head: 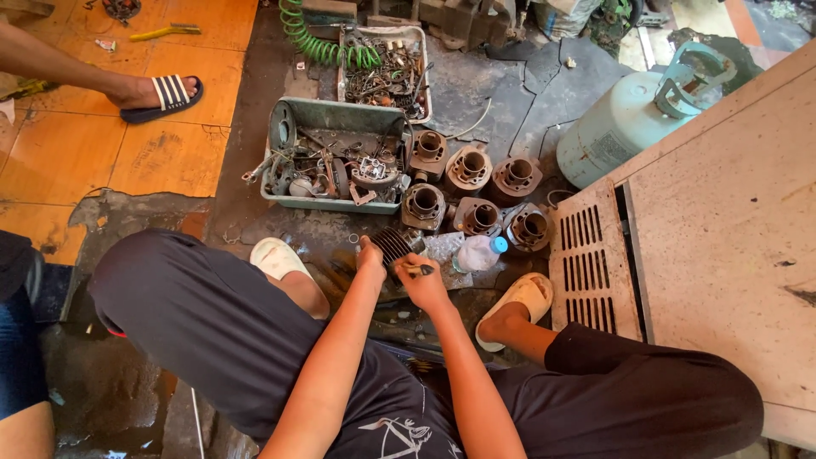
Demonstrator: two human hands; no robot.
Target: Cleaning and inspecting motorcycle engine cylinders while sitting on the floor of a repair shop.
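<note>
I sit low over a dirty concrete floor with both arms stretched forward. My left hand grips a dark finned engine cylinder resting on the floor between my feet. My right hand is closed around a small dark tool whose tip touches the cylinder's side. Just beyond lie several rusty engine cylinders in two rows. A clear plastic bottle with a blue cap lies to the right of my hands.
A green tray of metal parts and a white tray of scrap sit ahead. A pale gas tank and a beige cabinet with a slotted panel stand at right. Another person's sandalled foot rests on orange tiles.
</note>
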